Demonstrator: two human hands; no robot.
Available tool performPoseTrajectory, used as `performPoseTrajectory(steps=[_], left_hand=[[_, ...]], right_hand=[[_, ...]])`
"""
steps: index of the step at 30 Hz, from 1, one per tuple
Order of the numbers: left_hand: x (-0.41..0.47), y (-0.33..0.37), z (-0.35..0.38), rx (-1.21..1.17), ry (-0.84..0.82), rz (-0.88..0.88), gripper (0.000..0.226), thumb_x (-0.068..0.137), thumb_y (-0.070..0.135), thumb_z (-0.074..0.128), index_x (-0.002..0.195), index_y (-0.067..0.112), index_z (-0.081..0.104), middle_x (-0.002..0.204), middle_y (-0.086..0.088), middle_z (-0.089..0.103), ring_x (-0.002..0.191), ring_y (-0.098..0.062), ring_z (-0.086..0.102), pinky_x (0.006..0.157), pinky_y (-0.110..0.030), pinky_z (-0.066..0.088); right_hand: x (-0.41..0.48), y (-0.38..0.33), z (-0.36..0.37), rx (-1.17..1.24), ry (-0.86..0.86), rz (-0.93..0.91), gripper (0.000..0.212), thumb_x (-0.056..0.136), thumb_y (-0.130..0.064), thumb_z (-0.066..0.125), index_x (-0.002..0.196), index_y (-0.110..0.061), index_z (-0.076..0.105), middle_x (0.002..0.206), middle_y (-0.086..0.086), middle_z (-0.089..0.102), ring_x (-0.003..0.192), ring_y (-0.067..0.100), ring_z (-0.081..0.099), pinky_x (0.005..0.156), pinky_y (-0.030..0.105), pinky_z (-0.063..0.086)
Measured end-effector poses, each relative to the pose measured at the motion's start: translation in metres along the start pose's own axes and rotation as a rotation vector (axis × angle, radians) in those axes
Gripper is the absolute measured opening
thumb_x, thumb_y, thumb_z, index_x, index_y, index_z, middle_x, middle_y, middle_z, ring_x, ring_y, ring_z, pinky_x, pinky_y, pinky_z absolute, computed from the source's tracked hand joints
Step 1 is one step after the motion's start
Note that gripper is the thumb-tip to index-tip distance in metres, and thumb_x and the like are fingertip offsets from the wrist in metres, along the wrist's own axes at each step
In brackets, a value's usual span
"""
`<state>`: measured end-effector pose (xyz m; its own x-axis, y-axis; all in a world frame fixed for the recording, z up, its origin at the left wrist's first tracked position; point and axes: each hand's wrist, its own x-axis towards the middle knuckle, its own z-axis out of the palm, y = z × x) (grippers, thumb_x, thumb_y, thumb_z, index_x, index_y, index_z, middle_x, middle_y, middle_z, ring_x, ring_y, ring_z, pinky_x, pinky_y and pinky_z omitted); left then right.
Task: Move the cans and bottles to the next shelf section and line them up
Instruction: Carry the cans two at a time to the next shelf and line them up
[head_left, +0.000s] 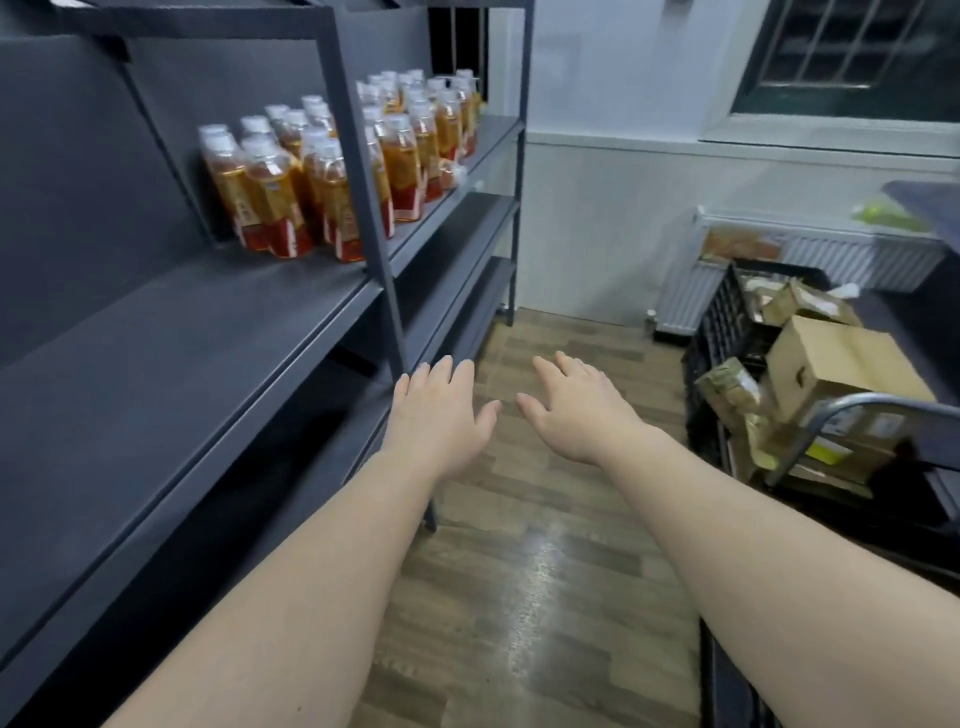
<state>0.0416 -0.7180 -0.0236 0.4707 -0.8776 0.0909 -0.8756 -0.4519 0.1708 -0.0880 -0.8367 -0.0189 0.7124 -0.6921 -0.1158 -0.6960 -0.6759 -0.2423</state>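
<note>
Holding nothing: left hand (441, 410) and right hand (576, 415), fingers spread, palms down over the floor (519, 571), beside the shelf (182, 338). Far left on it, bottles (275, 192) clustered either side of a post (358, 171).

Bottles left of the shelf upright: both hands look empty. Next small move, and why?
Probably lift the left hand and right hand to the front bottles left of the upright. Both hands are open and empty, low over the floor. That cluster is not yet moved, while the next section holds far bottles in rows.
</note>
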Motion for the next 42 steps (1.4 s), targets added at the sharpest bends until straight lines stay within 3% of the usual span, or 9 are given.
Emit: performPoseTrajectory(steps=[8, 12, 21, 42], left_hand=[[0.102, 0.011, 0.011, -0.057, -0.041, 0.088, 0.06, 0.102, 0.051, 0.037, 0.148, 0.013, 0.034, 0.155, -0.008, 0.036, 0.144, -0.029, 0.031, 0.119, -0.047, 0.023], [0.146, 0.015, 0.017, -0.081, -0.033, 0.123, 0.058, 0.101, 0.051, 0.037, 0.145, 0.013, 0.038, 0.15, -0.006, 0.042, 0.14, -0.029, 0.034, 0.117, -0.046, 0.025], [0.229, 0.054, 0.033, -0.122, -0.085, 0.177, 0.058, 0.102, 0.05, 0.037, 0.146, 0.012, 0.038, 0.157, -0.008, 0.034, 0.145, -0.027, 0.027, 0.121, -0.046, 0.018], [0.462, 0.177, 0.073, 0.019, -0.057, 0.156, 0.062, 0.101, 0.054, 0.035, 0.15, 0.016, 0.034, 0.158, -0.006, 0.033, 0.144, -0.026, 0.028, 0.119, -0.046, 0.021]], right_hand=[[0.071, 0.039, -0.019, -0.007, 0.019, 0.139, 0.068, 0.103, -0.054, 0.032, 0.159, -0.02, 0.016, 0.166, 0.016, 0.011, 0.153, 0.031, 0.01, 0.123, 0.048, 0.012], [0.1, 0.054, -0.028, -0.027, 0.023, 0.18, 0.068, 0.103, -0.054, 0.031, 0.159, -0.02, 0.015, 0.166, 0.015, 0.01, 0.153, 0.031, 0.009, 0.123, 0.047, 0.011], [0.158, 0.111, -0.045, -0.003, 0.033, 0.254, 0.066, 0.104, -0.053, 0.031, 0.159, -0.02, 0.017, 0.166, 0.016, 0.011, 0.153, 0.032, 0.01, 0.123, 0.048, 0.011], [0.347, 0.301, -0.122, 0.028, 0.033, 0.203, 0.067, 0.103, -0.053, 0.033, 0.159, -0.02, 0.017, 0.166, 0.015, 0.011, 0.153, 0.031, 0.01, 0.123, 0.047, 0.011]])
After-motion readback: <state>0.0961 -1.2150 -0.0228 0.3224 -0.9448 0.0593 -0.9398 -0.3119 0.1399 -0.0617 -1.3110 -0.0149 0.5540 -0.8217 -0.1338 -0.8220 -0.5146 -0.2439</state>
